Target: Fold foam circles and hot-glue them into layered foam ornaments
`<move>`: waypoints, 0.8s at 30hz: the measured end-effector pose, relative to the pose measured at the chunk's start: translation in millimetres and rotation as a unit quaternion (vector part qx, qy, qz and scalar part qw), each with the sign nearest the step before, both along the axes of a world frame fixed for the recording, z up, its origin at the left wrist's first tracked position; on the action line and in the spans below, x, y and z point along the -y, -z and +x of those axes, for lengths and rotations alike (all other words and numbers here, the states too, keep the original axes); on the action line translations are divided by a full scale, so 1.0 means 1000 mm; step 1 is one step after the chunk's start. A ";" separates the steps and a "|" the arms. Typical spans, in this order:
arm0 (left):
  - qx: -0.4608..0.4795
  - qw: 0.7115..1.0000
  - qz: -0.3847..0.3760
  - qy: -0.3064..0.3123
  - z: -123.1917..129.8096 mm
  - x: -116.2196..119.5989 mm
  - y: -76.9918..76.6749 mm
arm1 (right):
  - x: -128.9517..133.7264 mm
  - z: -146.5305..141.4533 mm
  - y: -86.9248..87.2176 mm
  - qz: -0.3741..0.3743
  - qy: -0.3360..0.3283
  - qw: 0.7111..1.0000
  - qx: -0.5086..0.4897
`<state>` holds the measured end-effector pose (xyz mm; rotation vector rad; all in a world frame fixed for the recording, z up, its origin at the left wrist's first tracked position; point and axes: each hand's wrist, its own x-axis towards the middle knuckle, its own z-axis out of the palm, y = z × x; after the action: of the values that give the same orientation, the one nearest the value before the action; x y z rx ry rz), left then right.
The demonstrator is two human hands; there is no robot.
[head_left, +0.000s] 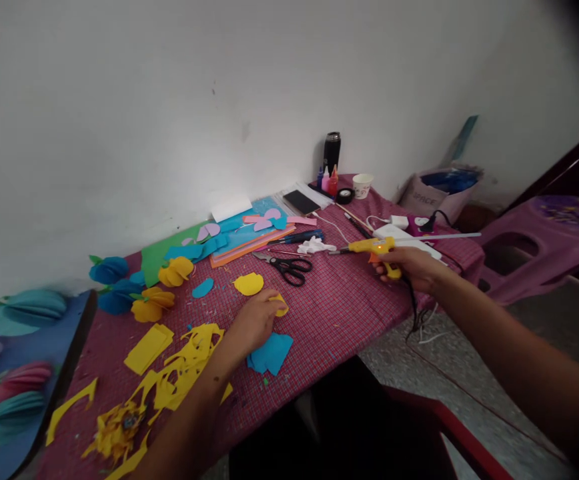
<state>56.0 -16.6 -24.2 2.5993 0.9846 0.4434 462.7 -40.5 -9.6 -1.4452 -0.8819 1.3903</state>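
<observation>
My right hand [409, 268] grips a yellow hot glue gun [380, 247] at the table's right side, its nozzle pointing left and a long glue stick [442, 236] poking out behind. A small light glows on the gun's body. In my left hand [258, 319] a yellow paper cutout [280, 306] is pinched, held just over the tablecloth. Another yellow cutout [248, 284] lies beyond that hand, with a blue oval piece [203, 288] to its left. Blue paper pieces [271, 353] lie close by my left wrist. Black-handled scissors [289, 267] rest between the two hands.
Yellow paper scraps [184, 367] and finished paper ornaments [153, 304] cover the table's left part. Coloured sheets [249, 240], a phone [301, 202], a paper cup [362, 186] and a black bottle [332, 152] stand or lie by the wall. A power strip [421, 225] and cables are at right, near a pink stool [539, 247].
</observation>
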 end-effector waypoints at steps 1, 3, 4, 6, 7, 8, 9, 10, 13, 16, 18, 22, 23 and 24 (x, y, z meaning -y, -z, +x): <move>-0.002 1.000 0.001 -0.001 0.000 0.000 0.000 | 0.000 0.001 0.000 -0.016 -0.003 1.000 -0.005; -0.002 1.000 -0.002 0.002 0.001 -0.001 0.001 | 0.000 0.002 0.001 -0.038 -0.007 0.999 0.007; 0.000 1.000 -0.004 0.003 0.001 -0.001 0.001 | -0.001 0.002 0.000 -0.044 -0.007 0.998 0.035; 0.005 1.000 -0.007 0.002 0.003 -0.001 0.000 | -0.003 0.006 -0.002 -0.051 -0.017 0.988 0.143; 0.006 1.000 -0.009 0.002 0.003 0.000 0.000 | -0.004 0.009 -0.005 -0.053 -0.030 0.972 0.227; 0.005 1.000 -0.010 0.002 0.004 0.000 0.000 | -0.005 0.011 -0.009 -0.054 -0.043 0.943 0.325; 0.004 1.000 -0.010 0.001 0.004 0.000 0.000 | -0.006 0.013 -0.014 -0.054 -0.052 0.902 0.426; 0.003 1.000 -0.010 0.000 0.005 0.000 0.000 | -0.006 0.014 -0.020 -0.050 -0.055 0.853 0.516; 0.007 1.000 -0.011 -0.004 0.006 0.001 0.001 | -0.004 0.002 -0.037 -0.002 -0.049 0.759 0.650; 0.023 1.000 -0.016 -0.001 0.005 0.001 0.005 | -0.003 -0.034 -0.048 0.101 -0.096 0.774 0.618; 0.031 0.999 -0.023 -0.007 0.005 0.001 0.008 | -0.008 -0.066 -0.049 0.168 -0.138 0.787 0.577; 0.032 0.998 -0.037 -0.033 0.004 0.004 0.005 | -0.036 -0.125 -0.044 0.209 -0.191 0.773 0.567; 0.030 0.998 -0.042 -0.037 0.004 0.005 0.003 | -0.046 -0.136 -0.042 0.196 -0.198 0.760 0.587; 0.026 0.998 -0.047 -0.038 0.004 0.006 0.000 | -0.057 -0.147 -0.041 0.182 -0.203 0.739 0.615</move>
<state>60.1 -22.4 -24.6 2.4608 1.0630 0.4693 315.9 16.2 31.6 -1.8364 -2.2575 0.2473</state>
